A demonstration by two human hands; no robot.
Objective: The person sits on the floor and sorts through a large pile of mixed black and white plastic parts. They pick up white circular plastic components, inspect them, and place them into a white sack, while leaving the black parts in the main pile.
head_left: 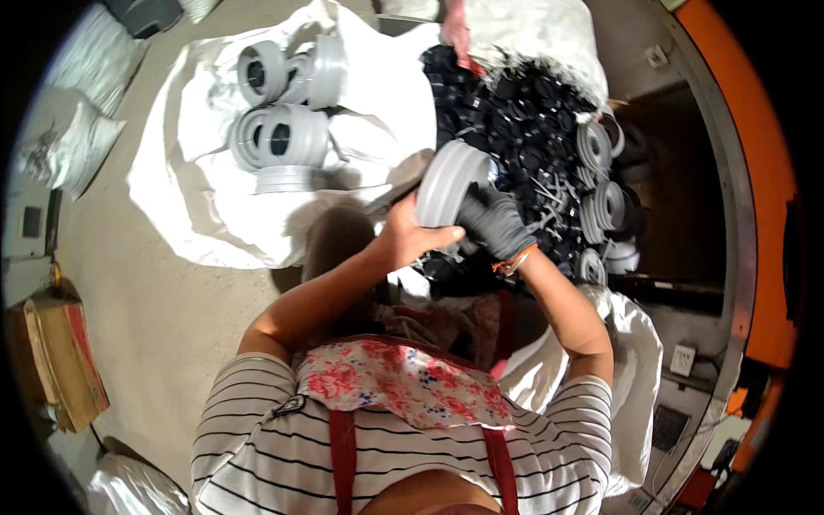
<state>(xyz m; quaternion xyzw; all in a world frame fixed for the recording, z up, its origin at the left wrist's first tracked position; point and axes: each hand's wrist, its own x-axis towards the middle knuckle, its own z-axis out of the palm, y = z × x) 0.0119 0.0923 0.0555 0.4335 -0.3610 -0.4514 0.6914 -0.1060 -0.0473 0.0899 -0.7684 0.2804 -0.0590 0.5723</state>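
Observation:
In front of my body I hold a wide grey plastic ring (448, 178) with ridged sides, tilted. My bare left hand (405, 235) grips its lower left edge, with the thumb laid across the near side. At the ring's right side is my right hand (498, 225) in a dark glove, with an orange band at the wrist. Motion smears its fingers and the ring partly hides them, so their grip cannot be made out. Below and beyond it spreads a heap of small black plastic parts (525, 129). Thin pale grey sticks (554, 199) lie scattered on the heap near my right hand.
Several grey rings (296, 137) rest on a spread white sack (193, 172) at the left. More grey rings (608, 206) line the heap's right edge, beside a dark recess. A cardboard box (67, 360) stands far left; a white bag (631, 343) is by my right elbow.

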